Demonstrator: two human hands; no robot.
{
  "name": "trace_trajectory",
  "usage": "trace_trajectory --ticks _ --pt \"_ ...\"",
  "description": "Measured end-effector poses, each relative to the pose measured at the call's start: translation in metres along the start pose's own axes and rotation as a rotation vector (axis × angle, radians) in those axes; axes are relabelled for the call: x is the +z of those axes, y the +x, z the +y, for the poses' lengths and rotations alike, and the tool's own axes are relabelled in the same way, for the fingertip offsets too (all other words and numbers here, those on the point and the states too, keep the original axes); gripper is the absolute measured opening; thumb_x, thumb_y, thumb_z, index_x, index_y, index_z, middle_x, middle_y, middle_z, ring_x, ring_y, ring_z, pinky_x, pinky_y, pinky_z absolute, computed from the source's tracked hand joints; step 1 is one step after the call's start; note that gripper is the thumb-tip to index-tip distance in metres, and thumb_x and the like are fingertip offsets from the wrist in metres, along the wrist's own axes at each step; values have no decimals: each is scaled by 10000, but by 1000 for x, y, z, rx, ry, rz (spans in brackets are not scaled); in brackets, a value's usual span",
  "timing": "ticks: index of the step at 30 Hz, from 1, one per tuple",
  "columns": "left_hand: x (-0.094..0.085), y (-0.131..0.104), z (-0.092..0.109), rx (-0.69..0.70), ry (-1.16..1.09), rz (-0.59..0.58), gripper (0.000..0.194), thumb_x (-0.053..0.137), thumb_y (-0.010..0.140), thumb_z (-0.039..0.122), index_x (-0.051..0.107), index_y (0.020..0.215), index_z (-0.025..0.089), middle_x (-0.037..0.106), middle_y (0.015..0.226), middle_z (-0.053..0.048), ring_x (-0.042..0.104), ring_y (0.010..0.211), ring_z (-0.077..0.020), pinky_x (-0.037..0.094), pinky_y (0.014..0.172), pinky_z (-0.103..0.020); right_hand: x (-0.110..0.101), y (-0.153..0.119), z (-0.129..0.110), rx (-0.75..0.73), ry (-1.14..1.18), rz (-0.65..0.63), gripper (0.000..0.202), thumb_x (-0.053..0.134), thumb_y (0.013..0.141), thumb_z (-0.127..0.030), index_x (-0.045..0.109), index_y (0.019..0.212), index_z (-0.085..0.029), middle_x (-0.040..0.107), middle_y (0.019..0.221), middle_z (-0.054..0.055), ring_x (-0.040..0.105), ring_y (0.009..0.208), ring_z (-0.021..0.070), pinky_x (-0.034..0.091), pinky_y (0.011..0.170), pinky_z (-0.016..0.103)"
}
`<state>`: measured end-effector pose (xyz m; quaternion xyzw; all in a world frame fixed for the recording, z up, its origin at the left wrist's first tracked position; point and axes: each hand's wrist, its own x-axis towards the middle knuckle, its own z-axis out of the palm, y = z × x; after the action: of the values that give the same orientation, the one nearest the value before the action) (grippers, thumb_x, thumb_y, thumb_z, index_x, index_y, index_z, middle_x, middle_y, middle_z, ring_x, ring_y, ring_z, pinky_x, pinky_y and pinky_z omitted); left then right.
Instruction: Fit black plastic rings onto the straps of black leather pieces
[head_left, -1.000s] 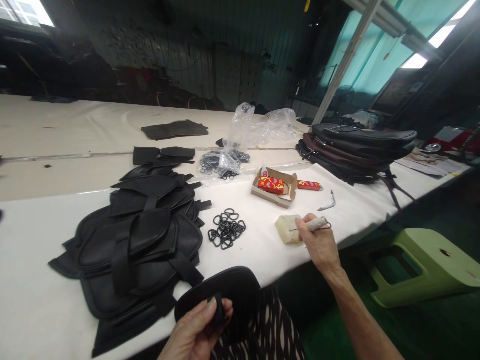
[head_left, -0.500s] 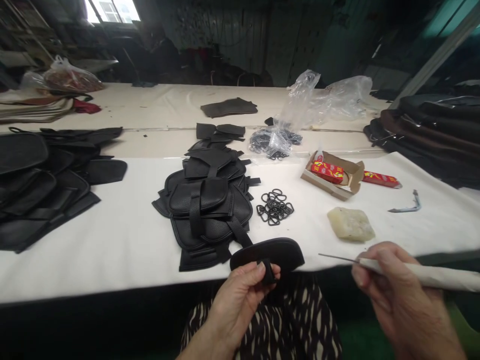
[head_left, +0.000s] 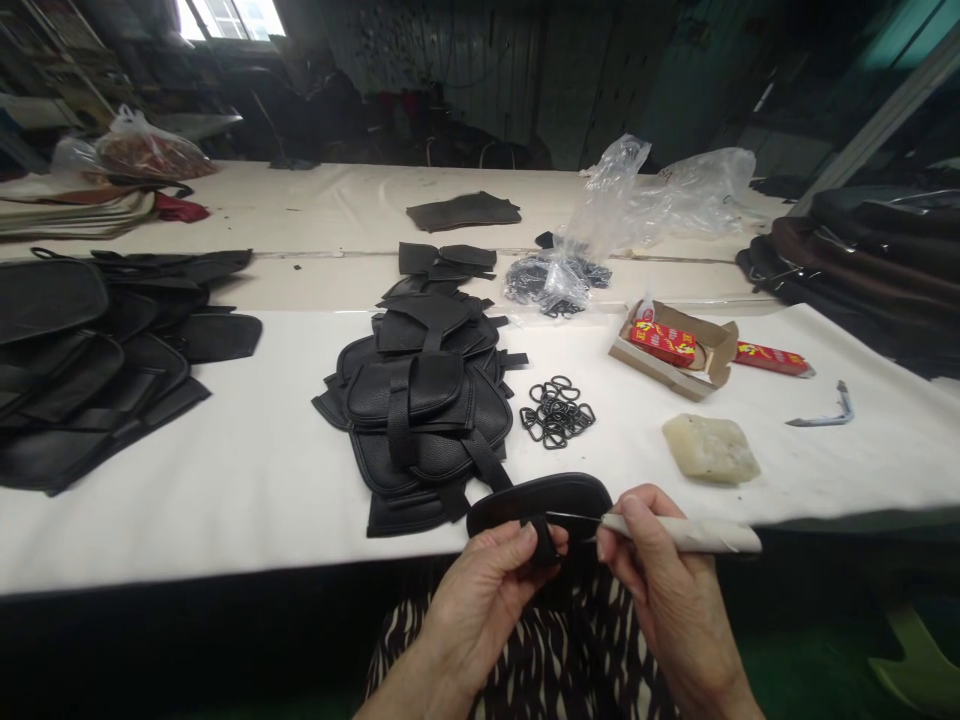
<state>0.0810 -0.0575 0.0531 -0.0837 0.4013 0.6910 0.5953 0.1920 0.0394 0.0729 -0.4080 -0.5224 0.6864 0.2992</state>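
Note:
At the table's front edge my left hand [head_left: 495, 580] is closed on the folded end of a black strap [head_left: 541, 540]. Behind it lies a black rounded leather piece [head_left: 495, 510], partly covered by my fingers. My right hand [head_left: 660, 580] grips an awl by its pale wrapped handle [head_left: 697, 534]. The awl's thin metal shaft [head_left: 574, 516] points left and its tip is at the strap end; whether it pierces the strap I cannot tell. Black D-rings [head_left: 556, 412] lie in a small heap beyond the leather piece.
Black leather pieces with straps [head_left: 420, 420] are heaped left of the rings, with another pile [head_left: 97, 370] at far left. A yellowish block [head_left: 709, 448], an open cardboard box [head_left: 675, 365] and a bent metal tool [head_left: 825, 412] lie to the right. Clear plastic bags [head_left: 660, 200] sit farther back.
My right hand has brought the awl leftward, from beside the yellowish block to the strap end. My left hand keeps its hold on the strap. The whole view has shifted slightly.

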Motion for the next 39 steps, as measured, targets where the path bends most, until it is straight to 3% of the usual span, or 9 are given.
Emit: trace_trajectory --ticks 20,33,35,39 --pt "4 0 -1 20 -19 -6 142 710 703 210 733 748 78 715 812 -119 618 832 -200 446 855 -317 0 -1 7 -1 -111 -103 326 558 827 -465 478 665 -195 502 571 -32 321 462 85 252 427 201" --pt "6 3 -10 115 -24 69 141 665 708 203 719 656 84 681 695 -74 586 688 -154 464 728 -279 -18 -2 -11 -382 -665 -532 108 551 814 -232 548 707 -222 528 636 -20 493 551 127 409 519 222" --pt "6 3 -10 118 -29 72 140 668 702 203 715 637 89 676 684 -73 584 677 -151 460 717 -274 -16 -9 -13 -467 -702 -496 46 596 779 -206 586 751 -240 569 657 -13 544 580 146 452 549 227" --pt "6 4 -10 117 -75 107 126 672 685 182 699 602 92 670 653 -75 581 645 -147 462 693 -274 -17 -25 -24 -669 -642 -260 268 662 731 -220 617 987 -288 660 883 34 629 775 226 512 714 302"
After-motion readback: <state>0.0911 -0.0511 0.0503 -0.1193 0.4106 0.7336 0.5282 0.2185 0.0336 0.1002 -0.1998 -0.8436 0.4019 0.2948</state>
